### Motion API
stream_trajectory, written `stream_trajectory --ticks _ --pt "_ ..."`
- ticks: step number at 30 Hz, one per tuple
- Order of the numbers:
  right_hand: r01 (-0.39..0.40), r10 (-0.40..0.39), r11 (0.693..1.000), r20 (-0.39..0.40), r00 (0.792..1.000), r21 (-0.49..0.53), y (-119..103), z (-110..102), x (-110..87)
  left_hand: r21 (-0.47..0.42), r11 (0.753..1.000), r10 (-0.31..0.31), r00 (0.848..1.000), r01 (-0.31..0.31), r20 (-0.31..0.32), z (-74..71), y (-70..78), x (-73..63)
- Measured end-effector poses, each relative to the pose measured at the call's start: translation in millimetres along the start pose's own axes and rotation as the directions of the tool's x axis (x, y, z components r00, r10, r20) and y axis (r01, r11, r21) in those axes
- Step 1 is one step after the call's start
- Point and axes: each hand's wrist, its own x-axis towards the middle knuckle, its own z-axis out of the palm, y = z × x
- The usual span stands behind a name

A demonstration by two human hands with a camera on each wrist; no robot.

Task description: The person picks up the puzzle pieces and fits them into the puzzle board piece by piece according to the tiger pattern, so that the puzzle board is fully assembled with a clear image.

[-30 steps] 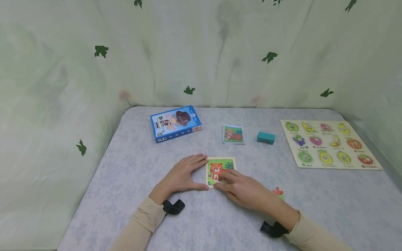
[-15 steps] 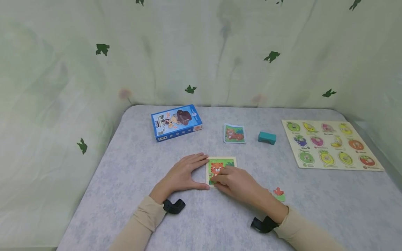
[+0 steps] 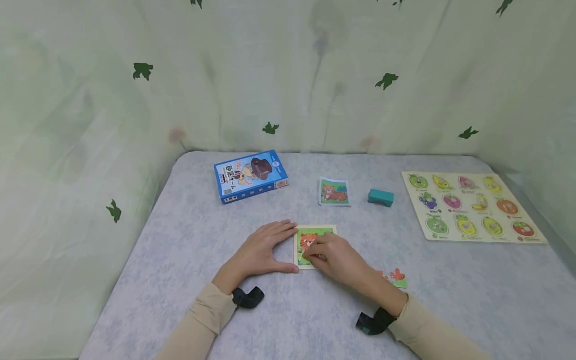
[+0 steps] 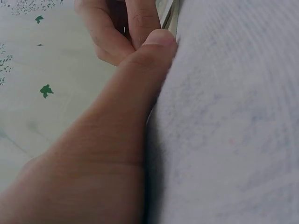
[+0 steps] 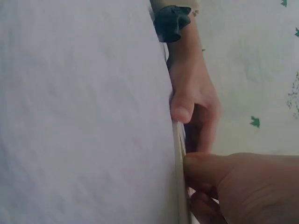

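Observation:
A small tiger jigsaw puzzle (image 3: 308, 241) in a pale wooden frame lies flat at the table's centre. My left hand (image 3: 261, 251) rests at its left side, fingers extended and thumb spread, the tips touching the frame's left corners. Over the puzzle's lower right reaches my right hand (image 3: 337, 259), fingers bent, thumb and index together. They pinch the edge of a thin puzzle piece (image 5: 182, 140), which stands slightly tilted out of the frame in the right wrist view. Most of that piece is hidden by the fingers. Loose puzzle pieces (image 3: 399, 279) in red and green lie beside my right forearm.
Behind the puzzle are a picture card (image 3: 335, 192) with an animal and a teal block (image 3: 380, 197). A blue game box (image 3: 251, 176) lies at the back left. To the right is a wooden fruit board (image 3: 472, 207). A pale curtain (image 3: 288, 75) hangs behind the table.
My right hand has shifted left over the puzzle, and its fingers have drawn together near the lower left part. More of the loose pieces shows beside the forearm. My left hand has stayed in place.

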Motion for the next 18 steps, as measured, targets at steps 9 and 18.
stream_trajectory --ticks 9,18 --pt "0.025 -0.025 1.0 -0.001 1.0 -0.004 -2 -2 -0.6 -0.002 1.0 -0.006 1.0 0.006 0.006 -1.7 -0.7 -1.9" --pt "0.013 -0.012 1.0 -0.009 1.0 0.02 4 -18 -13.5 0.005 1.0 0.0 1.0 0.0 0.004 0.8 -2.4 0.6"
